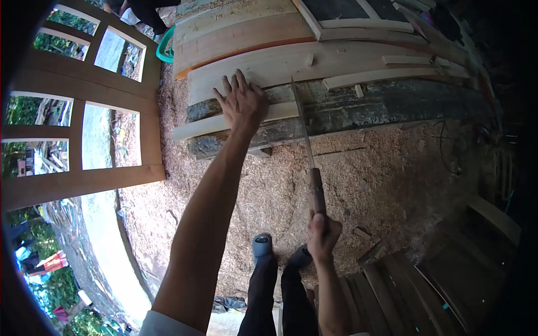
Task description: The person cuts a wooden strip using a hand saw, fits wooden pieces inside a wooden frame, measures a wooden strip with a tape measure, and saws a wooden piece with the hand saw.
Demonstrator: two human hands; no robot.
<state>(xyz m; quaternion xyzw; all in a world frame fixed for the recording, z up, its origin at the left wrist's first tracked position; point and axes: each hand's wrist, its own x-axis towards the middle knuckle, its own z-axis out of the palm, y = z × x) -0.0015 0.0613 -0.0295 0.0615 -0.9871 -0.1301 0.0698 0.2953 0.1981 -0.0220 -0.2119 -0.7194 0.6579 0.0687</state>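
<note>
My right hand (323,235) is wrapped round the wooden handle of a handsaw (303,123). The saw's long, narrow blade points away from me and lies across the timber, at the right end of a pale wooden strip (204,127). To the left of the blade, my left hand (242,103) lies palm down with fingers spread, over the strip and the dark, weathered beam (358,109). Its fingertips reach the edge of a wide pale board (252,66). Whether the palm presses on the strip or the beam is hidden beneath it.
Shavings cover the floor (269,196). A slatted wooden frame (151,129) stands at left, with a green basin (165,46) behind it. Small offcuts (358,91) and thin strips (392,73) lie on the timber. Planks (386,291) are at lower right. Another person's dark-clothed leg (148,17) shows at top left.
</note>
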